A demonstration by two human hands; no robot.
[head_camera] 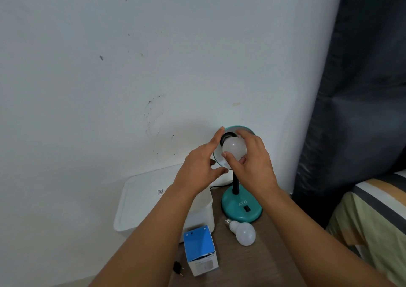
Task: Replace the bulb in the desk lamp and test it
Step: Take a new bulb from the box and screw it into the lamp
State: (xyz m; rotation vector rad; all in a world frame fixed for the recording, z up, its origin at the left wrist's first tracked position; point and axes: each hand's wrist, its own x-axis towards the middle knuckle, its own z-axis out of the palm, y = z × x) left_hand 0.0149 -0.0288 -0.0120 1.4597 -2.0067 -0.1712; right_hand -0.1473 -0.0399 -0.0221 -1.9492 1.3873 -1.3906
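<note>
A teal desk lamp stands on the wooden table, its round base (240,208) carrying a black switch and its shade (239,129) tipped toward me. A white bulb (234,147) sits at the shade's dark socket, and my right hand (252,163) grips it with thumb and fingers around the globe. My left hand (201,166) steadies the shade's left rim, index finger along the edge. A second white bulb (242,231) lies on its side on the table in front of the base.
A blue and white bulb box (201,251) stands at the table's near left. A black plug (178,268) lies beside it. A white lidded bin (149,201) sits left of the table. A bed with striped bedding (373,216) is at right, under a dark curtain (360,84).
</note>
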